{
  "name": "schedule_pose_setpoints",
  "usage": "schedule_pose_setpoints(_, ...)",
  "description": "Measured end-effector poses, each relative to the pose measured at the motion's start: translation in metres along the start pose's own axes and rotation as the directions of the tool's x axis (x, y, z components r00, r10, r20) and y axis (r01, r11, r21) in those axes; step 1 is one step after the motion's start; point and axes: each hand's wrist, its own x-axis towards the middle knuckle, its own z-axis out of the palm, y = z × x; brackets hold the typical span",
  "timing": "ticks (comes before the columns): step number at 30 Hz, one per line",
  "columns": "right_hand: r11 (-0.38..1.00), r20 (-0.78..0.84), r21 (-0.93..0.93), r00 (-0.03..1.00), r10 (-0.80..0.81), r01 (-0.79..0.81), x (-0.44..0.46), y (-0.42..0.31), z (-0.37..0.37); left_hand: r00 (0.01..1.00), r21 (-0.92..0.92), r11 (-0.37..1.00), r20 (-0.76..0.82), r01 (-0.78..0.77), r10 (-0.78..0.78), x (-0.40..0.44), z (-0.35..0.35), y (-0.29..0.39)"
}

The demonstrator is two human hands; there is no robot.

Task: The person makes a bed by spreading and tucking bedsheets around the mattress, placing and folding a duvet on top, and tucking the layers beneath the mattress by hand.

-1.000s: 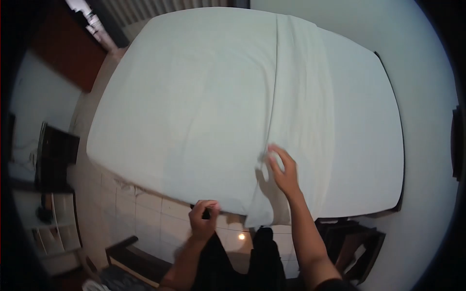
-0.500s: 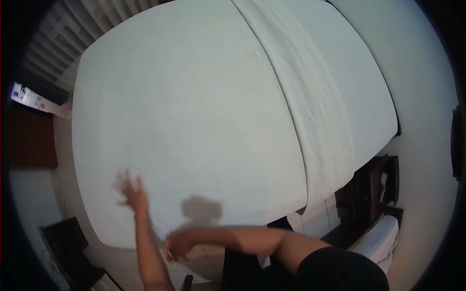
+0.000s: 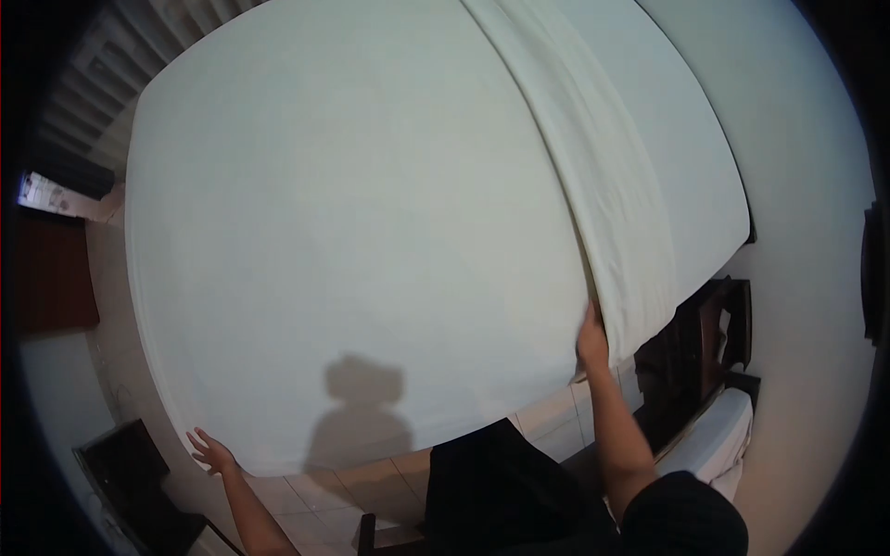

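A white sheet (image 3: 352, 204) covers most of the bed and lies nearly smooth. Toward the right its top is turned back in a long folded band (image 3: 603, 185). My left hand (image 3: 213, 451) is at the bed's near left corner, fingers spread, touching or just over the sheet's edge; it holds nothing. At the near end of the folded band is my right hand (image 3: 593, 345), closed on the fold's edge, with its fingertips partly hidden by the cloth.
Dark wooden furniture (image 3: 705, 329) stands beside the bed's right end, near a pale wall (image 3: 807, 185). A dark chair (image 3: 125, 463) is at the lower left. Tiled floor (image 3: 371, 486) shows along the near side. Curtains (image 3: 102, 74) hang at the upper left.
My left hand has moved down and left to the bed corner. My right hand has swung from near the left arm over to the folded band and taken hold there.
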Motion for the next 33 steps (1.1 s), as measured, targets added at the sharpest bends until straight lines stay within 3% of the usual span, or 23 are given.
schedule_pose_setpoints(1,0.994,-0.094,-0.044,0.991,0.093,-0.098,-0.027,0.020,-0.002,0.998,-0.010,0.998,0.001,0.065,-0.065,0.001,-0.002,-0.003)
schedule_pose_setpoints(3,0.945,0.036,0.257,0.979,0.199,-0.202,-0.080,0.056,0.007,0.991,-0.045,0.991,-0.008,0.129,-0.130,0.000,-0.001,-0.003)
schedule_pose_setpoints(4,0.704,0.351,0.352,0.784,0.511,-0.617,-0.109,0.101,0.026,0.985,-0.075,0.982,-0.011,0.172,-0.173,0.001,-0.002,-0.001)
schedule_pose_setpoints(5,0.321,0.644,0.266,0.416,0.643,-0.909,-0.141,0.133,0.040,0.980,-0.098,0.975,0.001,0.200,-0.201,0.003,0.002,-0.003)
schedule_pose_setpoints(6,0.406,0.908,-0.081,0.100,0.406,-0.910,-0.177,0.163,0.051,0.973,-0.122,0.965,0.006,0.231,-0.232,0.010,0.007,-0.006)
schedule_pose_setpoints(7,0.730,0.849,-0.321,0.158,0.504,-0.604,-0.205,0.103,0.049,0.972,-0.084,0.969,-0.002,0.233,-0.234,0.009,0.005,-0.003)
schedule_pose_setpoints(8,0.747,0.856,-0.337,0.144,0.497,-0.573,-0.211,0.057,0.043,0.973,-0.047,0.972,-0.009,0.230,-0.231,0.007,0.006,0.003)
schedule_pose_setpoints(10,0.964,0.968,0.148,0.232,-0.096,-0.219,-0.210,-0.022,0.031,0.948,-0.058,0.947,-0.018,0.317,-0.319,-0.019,-0.021,0.045)
schedule_pose_setpoints(11,0.923,0.932,0.250,0.330,-0.148,-0.291,-0.187,-0.064,0.022,0.939,-0.052,0.939,-0.021,0.340,-0.342,-0.013,-0.018,0.038)
schedule_pose_setpoints(12,0.823,0.805,0.504,0.487,-0.338,-0.263,-0.142,-0.061,0.027,0.925,-0.076,0.923,-0.008,0.378,-0.379,-0.009,-0.009,0.027)
schedule_pose_setpoints(13,0.898,0.457,0.127,0.779,-0.430,0.421,-0.088,-0.050,0.037,0.912,-0.107,0.906,0.005,0.409,-0.410,-0.001,0.001,0.019)
schedule_pose_setpoints(14,0.824,0.204,0.137,0.798,-0.566,0.550,-0.068,-0.139,0.032,0.899,-0.142,0.889,0.018,0.435,-0.437,0.012,0.005,0.014)
schedule_pose_setpoints(15,0.780,-0.048,-0.023,0.779,-0.626,0.625,-0.022,-0.165,0.050,0.891,-0.145,0.880,0.016,0.452,-0.455,0.021,0.009,0.010)
schedule_pose_setpoints(16,0.700,-0.196,-0.157,0.673,-0.713,0.697,0.015,-0.195,0.071,0.898,-0.161,0.885,0.019,0.436,-0.439,0.021,0.010,0.006)
schedule_pose_setpoints(17,0.699,-0.206,-0.363,0.678,-0.705,0.616,0.034,-0.228,0.097,0.908,-0.173,0.893,0.018,0.416,-0.419,0.018,0.005,0.011)
schedule_pose_setpoints(19,0.727,-0.094,-0.550,0.835,-0.542,0.410,0.040,-0.298,0.173,0.881,-0.230,0.853,0.048,0.468,-0.471,0.005,-0.016,0.039)
schedule_pose_setpoints(20,0.698,-0.073,-0.587,0.831,-0.551,0.411,0.003,-0.340,0.223,0.862,-0.278,0.818,0.090,0.503,-0.500,0.008,-0.026,0.045)
schedule_pose_setpoints(22,0.464,-0.024,-0.354,0.488,-0.873,0.812,-0.073,-0.396,0.326,0.866,-0.272,0.823,0.118,0.498,-0.485,0.024,-0.001,0.015)
schedule_pose_setpoints(24,0.264,0.115,-0.314,0.312,-0.943,0.912,-0.195,-0.445,0.402,0.872,-0.266,0.831,0.149,0.489,-0.466,0.038,0.006,-0.001)
schedule_pose_setpoints(25,0.280,0.252,-0.252,0.342,-0.905,0.926,-0.256,-0.471,0.410,0.847,-0.284,0.798,0.200,0.532,-0.493,0.033,-0.003,0.006)
schedule_pose_setpoints(30,-0.085,0.635,-0.095,-0.005,-0.773,0.992,-0.428,-0.495,0.478,0.794,-0.234,0.762,0.260,0.604,-0.549,0.034,0.001,0.007)
schedule_pose_setpoints(32,-0.320,0.778,-0.120,-0.112,-0.619,0.940,-0.474,-0.481,0.496,0.782,-0.188,0.764,0.258,0.617,-0.567,0.037,0.006,0.005)
schedule_pose_setpoints(33,-0.321,0.890,0.072,-0.205,-0.406,0.944,-0.491,-0.473,0.499,0.777,-0.173,0.763,0.258,0.622,-0.574,0.037,0.009,0.008)
